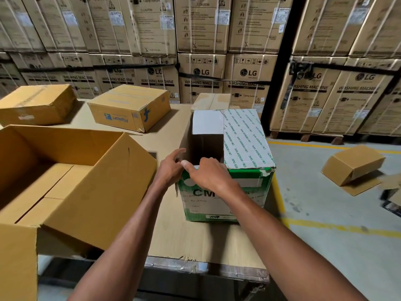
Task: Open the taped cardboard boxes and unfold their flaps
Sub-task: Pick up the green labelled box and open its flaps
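Head view: both hands [208, 175] at box rim [245, 170]

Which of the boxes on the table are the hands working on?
The green-and-white box at the table's right edge, half open on its left; both hands are at its near rim. The other three are plain brown.

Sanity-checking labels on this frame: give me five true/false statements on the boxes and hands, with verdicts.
1. Both hands are at the near top edge of the green-and-white box. True.
2. That box's top is fully sealed. False: its left half is open, the right flap still down under printed tape.
3. The large box on the left is open. True.
4. The Flipkart box is open. False: it is closed.
5. The left hand holds a knife. False: no tool is visible; the right hand grips the box edge.
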The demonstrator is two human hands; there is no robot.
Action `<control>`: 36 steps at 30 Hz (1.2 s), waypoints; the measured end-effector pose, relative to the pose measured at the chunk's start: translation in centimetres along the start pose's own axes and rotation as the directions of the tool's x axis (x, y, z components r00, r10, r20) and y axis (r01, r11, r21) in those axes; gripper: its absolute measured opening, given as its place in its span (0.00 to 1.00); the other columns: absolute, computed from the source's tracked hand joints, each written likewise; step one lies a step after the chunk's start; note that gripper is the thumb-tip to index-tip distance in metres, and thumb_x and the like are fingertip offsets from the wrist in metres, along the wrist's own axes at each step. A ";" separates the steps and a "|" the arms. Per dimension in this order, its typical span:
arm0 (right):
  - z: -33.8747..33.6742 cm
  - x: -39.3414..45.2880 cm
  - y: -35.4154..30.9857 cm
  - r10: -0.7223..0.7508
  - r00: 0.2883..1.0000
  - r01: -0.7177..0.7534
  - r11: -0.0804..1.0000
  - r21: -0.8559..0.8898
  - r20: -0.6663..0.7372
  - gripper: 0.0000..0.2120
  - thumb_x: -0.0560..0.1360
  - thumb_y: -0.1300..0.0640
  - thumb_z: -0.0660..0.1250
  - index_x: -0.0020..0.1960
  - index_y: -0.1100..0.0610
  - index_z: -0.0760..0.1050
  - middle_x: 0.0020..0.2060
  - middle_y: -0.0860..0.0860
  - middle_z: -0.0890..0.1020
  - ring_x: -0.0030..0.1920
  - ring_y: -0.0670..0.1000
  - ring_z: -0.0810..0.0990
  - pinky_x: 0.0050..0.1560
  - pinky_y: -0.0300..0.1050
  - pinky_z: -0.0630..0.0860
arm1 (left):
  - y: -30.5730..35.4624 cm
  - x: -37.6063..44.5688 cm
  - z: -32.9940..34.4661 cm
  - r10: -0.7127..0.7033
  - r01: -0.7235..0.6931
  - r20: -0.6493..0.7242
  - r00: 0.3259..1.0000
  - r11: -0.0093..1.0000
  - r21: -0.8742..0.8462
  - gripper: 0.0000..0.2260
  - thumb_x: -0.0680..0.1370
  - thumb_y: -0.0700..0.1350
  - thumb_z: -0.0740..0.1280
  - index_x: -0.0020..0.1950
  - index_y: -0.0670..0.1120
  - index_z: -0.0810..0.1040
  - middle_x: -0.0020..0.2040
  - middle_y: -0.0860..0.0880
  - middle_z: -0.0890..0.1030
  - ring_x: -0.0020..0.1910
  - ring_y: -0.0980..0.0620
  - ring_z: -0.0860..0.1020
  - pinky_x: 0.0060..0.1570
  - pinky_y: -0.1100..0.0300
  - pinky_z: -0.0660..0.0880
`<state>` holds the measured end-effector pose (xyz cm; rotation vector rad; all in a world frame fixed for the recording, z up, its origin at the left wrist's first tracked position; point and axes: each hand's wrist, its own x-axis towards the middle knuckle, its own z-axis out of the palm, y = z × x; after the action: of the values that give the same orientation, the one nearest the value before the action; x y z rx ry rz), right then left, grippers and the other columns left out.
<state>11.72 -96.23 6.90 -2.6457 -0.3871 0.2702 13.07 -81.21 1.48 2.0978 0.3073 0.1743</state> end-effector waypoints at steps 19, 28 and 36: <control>-10.8 0.4 8.0 0.135 0.932 -0.114 0.990 0.081 -0.338 0.18 0.76 0.35 0.65 0.59 0.43 0.80 0.79 0.52 0.59 0.80 0.64 0.45 0.76 0.66 0.45 | -0.5 -0.3 -0.2 0.060 -0.058 0.027 0.998 0.995 -0.082 0.39 0.74 0.73 0.52 0.79 0.53 0.65 0.77 0.46 0.68 0.73 0.43 0.69 0.68 0.38 0.70; -7.5 1.3 14.5 0.311 0.946 -0.274 0.920 0.281 -0.092 0.25 0.77 0.63 0.55 0.71 0.49 0.71 0.70 0.57 0.73 0.67 0.61 0.72 0.65 0.55 0.73 | -0.6 -0.1 0.2 0.044 -0.042 0.033 0.998 0.997 -0.063 0.40 0.72 0.75 0.53 0.79 0.55 0.65 0.77 0.45 0.69 0.72 0.42 0.71 0.69 0.36 0.68; -7.0 2.2 15.9 0.304 0.941 -0.241 0.911 0.335 -0.147 0.24 0.79 0.61 0.52 0.71 0.47 0.72 0.72 0.54 0.72 0.67 0.58 0.71 0.62 0.52 0.73 | -0.1 -0.7 0.4 0.034 -0.034 0.005 0.999 0.995 0.095 0.35 0.73 0.70 0.57 0.78 0.58 0.63 0.77 0.44 0.69 0.71 0.40 0.72 0.66 0.37 0.70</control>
<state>19.10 -112.09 5.51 -2.3764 0.0913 0.1396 12.51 -81.68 1.13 2.1982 0.2827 0.1795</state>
